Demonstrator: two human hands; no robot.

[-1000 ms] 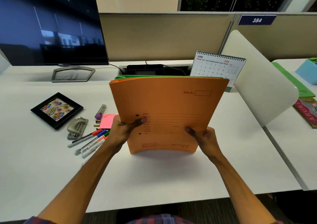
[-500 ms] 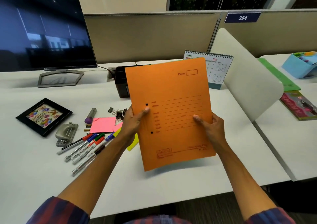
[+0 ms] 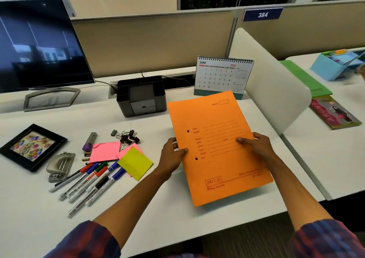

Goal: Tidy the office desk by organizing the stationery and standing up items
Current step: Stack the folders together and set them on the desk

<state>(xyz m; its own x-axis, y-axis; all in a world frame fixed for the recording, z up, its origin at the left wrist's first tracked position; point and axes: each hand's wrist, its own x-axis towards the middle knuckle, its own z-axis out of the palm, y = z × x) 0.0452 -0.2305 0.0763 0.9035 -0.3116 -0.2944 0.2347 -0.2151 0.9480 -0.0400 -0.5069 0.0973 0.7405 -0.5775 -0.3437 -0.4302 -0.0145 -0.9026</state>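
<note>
An orange file folder (image 3: 217, 139) is tilted low over the white desk (image 3: 39, 208), right of centre. My left hand (image 3: 172, 155) grips its left edge, thumb on top. My right hand (image 3: 256, 147) grips its right edge. Left of the folder lie pink sticky notes (image 3: 104, 151), a yellow sticky pad (image 3: 135, 162), several markers and pens (image 3: 88, 182), black binder clips (image 3: 126, 136), a hole punch (image 3: 60, 164), a purple-capped tube (image 3: 89, 142) and a flat-lying black photo frame (image 3: 32, 147). A black desk organizer (image 3: 141, 97) stands behind them.
A monitor (image 3: 39, 46) stands at the back left, a desk calendar (image 3: 223, 75) behind the folder. A white curved divider (image 3: 272, 91) borders the desk's right side. Beyond it lie a green folder (image 3: 304, 79), a magazine (image 3: 335, 113) and a blue box (image 3: 335, 64).
The folder went from standing upright on the desk to lifted, then swung right and down towards flat. The sticky notes, clips and organizer behind it came into view.
</note>
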